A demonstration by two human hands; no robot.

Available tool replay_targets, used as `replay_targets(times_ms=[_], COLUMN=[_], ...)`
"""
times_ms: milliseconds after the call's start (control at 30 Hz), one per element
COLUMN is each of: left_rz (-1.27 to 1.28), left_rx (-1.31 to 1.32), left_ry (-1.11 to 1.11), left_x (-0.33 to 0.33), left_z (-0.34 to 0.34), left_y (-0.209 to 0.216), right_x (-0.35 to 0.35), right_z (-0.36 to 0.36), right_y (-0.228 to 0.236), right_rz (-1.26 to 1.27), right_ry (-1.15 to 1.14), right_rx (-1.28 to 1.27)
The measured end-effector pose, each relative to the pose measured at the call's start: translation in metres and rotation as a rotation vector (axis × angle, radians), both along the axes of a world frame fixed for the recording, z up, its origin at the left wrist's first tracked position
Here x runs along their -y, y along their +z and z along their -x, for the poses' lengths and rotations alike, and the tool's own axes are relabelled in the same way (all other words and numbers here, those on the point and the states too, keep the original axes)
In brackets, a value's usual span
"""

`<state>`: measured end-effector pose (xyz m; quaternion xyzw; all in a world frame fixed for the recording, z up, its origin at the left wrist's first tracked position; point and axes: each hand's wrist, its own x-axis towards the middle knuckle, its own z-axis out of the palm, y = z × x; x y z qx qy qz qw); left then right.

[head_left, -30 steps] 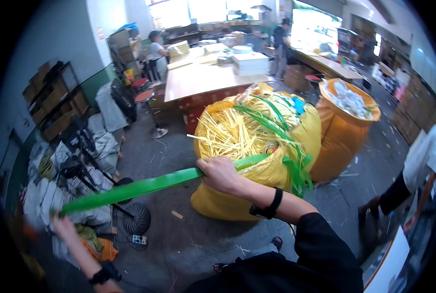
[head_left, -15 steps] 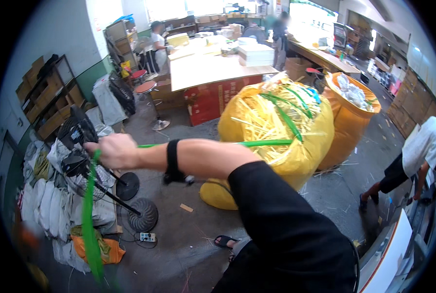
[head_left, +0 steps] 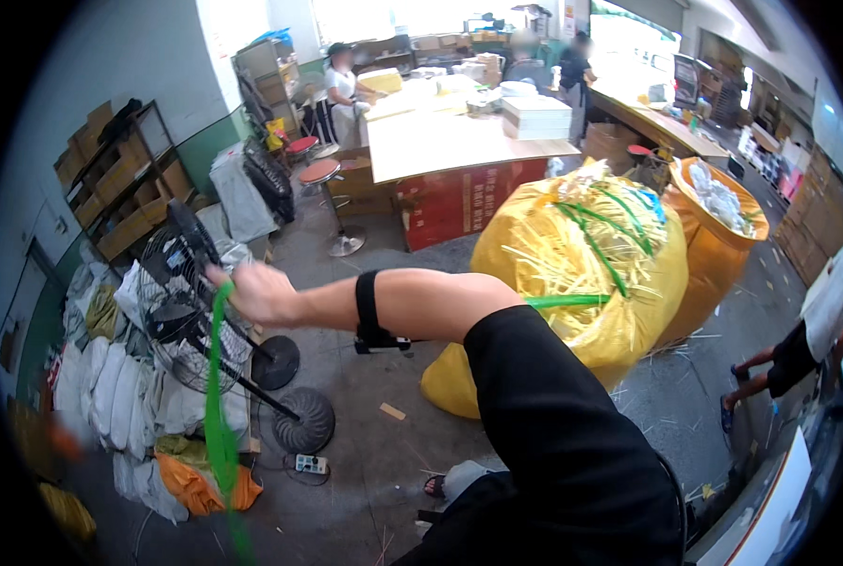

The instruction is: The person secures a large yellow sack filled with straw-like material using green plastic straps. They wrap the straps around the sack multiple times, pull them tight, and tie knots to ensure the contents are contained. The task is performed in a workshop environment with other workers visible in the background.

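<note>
My right arm, in a black sleeve with a black band near the wrist, reaches across to the left. My right hand (head_left: 261,292) is closed round a green plastic strap (head_left: 216,396), which hangs in a blurred length toward the lower edge. More green strap shows beyond my elbow, lying over a bulging yellow sack (head_left: 648,283). Pale straw-like strips (head_left: 544,222) fill the sack's top, with green pieces among them. Behind my hand stands a black pedestal fan (head_left: 181,311), apparently apart from it. My left hand is out of view.
An orange sack (head_left: 714,269) of clear plastic stands beside the yellow one. White bundles (head_left: 110,387) are stacked at left, near a power strip (head_left: 310,464). A big worktable (head_left: 440,156) and stools stand farther back. Other people are at the tables; one bends at right.
The view has swung left, so the room sits farther right in the picture. My right hand keeps its hold on the green strap, still out to the left.
</note>
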<state>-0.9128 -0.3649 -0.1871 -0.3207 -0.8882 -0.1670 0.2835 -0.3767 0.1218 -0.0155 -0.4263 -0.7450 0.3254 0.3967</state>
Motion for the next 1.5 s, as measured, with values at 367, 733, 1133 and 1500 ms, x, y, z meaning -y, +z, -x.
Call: replay_targets(times_ms=[367, 733, 1133, 1500], left_rz=[-0.807, -0.749, 0.168, 0.503], left_rx=[1.006, 1.333, 0.644, 1.185], left_ry=[-0.336, -1.238, -2.081, -2.188], left_x=[-0.212, -0.390, -0.278, -0.296], left_z=[-0.026, -0.375, -0.933, -1.120], left_y=[-0.107, 0.056, 0.197, 0.171], right_x=[0.109, 0.376, 0.629, 0.315], right_z=[-0.257, -0.766, -1.029, -0.750], right_y=[0.224, 0.203, -0.177, -0.017], right_rz=[-0.461, -0.438, 1.249, 0.122], right_ry=[-0.161, -1.254, -1.067, -0.193], right_rx=[-0.006, 0.054, 0.069, -0.418])
